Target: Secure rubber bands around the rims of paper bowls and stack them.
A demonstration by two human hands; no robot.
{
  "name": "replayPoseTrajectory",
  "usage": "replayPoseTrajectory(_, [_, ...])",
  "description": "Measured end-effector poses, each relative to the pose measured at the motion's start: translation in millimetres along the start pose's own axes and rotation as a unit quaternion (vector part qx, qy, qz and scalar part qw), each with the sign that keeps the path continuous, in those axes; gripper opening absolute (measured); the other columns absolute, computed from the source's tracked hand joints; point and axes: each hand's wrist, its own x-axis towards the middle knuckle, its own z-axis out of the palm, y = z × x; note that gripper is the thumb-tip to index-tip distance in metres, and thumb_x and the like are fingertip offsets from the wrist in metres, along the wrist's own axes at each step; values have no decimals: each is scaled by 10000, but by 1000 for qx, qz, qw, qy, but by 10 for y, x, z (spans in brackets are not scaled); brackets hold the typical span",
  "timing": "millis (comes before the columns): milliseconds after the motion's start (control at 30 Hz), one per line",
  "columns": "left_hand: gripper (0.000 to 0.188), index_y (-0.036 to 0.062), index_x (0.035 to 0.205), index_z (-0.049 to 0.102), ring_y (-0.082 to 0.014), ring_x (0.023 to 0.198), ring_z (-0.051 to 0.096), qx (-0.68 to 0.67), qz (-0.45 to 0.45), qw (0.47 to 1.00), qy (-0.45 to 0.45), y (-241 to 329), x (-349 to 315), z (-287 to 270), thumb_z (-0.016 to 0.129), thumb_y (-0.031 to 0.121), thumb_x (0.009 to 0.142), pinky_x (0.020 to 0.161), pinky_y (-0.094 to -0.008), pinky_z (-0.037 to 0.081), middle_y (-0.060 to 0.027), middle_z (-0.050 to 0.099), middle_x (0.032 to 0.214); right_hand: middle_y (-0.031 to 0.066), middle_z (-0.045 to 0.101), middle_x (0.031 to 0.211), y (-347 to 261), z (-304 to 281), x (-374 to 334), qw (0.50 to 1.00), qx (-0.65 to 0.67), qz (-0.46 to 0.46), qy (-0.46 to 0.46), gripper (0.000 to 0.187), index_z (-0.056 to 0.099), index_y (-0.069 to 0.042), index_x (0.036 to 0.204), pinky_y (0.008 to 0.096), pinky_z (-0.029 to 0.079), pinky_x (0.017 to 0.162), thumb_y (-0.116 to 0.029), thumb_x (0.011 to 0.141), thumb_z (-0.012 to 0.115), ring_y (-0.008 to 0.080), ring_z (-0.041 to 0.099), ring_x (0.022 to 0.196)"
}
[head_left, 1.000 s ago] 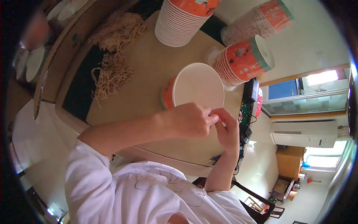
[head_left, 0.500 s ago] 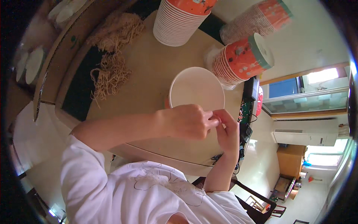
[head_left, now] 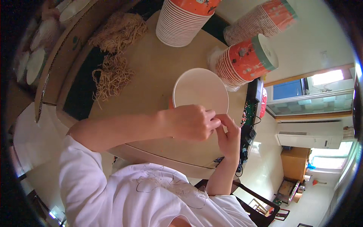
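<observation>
A white paper tub (head_left: 200,87) with an orange outside stands on the tan table, its open mouth toward me. Just in front of its near rim, my left hand (head_left: 193,123) and my right hand (head_left: 228,134) meet fingertip to fingertip. Both are closed in a pinch. Whatever lies between the fingers is hidden or too small to make out. My left hand covers the near part of the tub's rim. Two tangled heaps of tan string, a far bundle (head_left: 123,32) and a nearer loose one (head_left: 113,77), lie to the left.
A tall stack of tubs (head_left: 185,24) stands at the back of the tan table (head_left: 151,72). To the right are an orange and green stack (head_left: 245,60) and a plastic-wrapped stack (head_left: 261,20). A cardboard box (head_left: 56,64) borders the left. Black cables (head_left: 249,132) lie along the right edge.
My two hands stay together in nearly the same place. My right hand has shifted slightly left, and its fingers are a little closer to the left hand's.
</observation>
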Motion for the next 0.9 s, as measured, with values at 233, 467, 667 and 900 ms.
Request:
replayPoseTrajectory(233, [99, 42, 750, 630, -213, 795, 620, -174, -163, 967, 91, 75, -13, 73, 654, 137, 738, 600, -346, 534, -62, 598, 817, 114, 687, 907, 32, 44, -37, 999, 31, 12, 38, 91, 641, -16, 934, 324, 494, 800, -12, 860, 588, 195, 650, 858])
replayPoseTrajectory(467, [171, -5, 939, 623, -77, 562, 509, -620, -503, 599, -66, -57, 14, 45, 610, 161, 898, 469, -248, 406, -13, 551, 648, 142, 684, 969, 22, 460, -138, 971, 111, -73, 199, 116, 652, 11, 906, 326, 503, 814, 70, 807, 632, 239, 653, 935])
replayPoseTrajectory(667, [148, 4, 924, 625, -77, 490, 468, -682, -567, 449, -105, -66, 40, 36, 595, 146, 898, 388, -216, 336, -16, 515, 609, 144, 683, 999, 52, 610, -231, 953, 53, -90, 283, 140, 677, -2, 905, 345, 488, 833, 59, 779, 678, 249, 645, 902])
replayPoseTrajectory(900, [141, 11, 913, 657, -68, 506, 469, -647, -590, 477, -72, -76, 37, 89, 610, 142, 892, 391, -205, 340, -2, 511, 615, 128, 617, 1193, 30, 540, -273, 964, -33, -121, 236, 250, 716, -37, 1012, 383, 422, 949, 40, 779, 665, 277, 568, 1074])
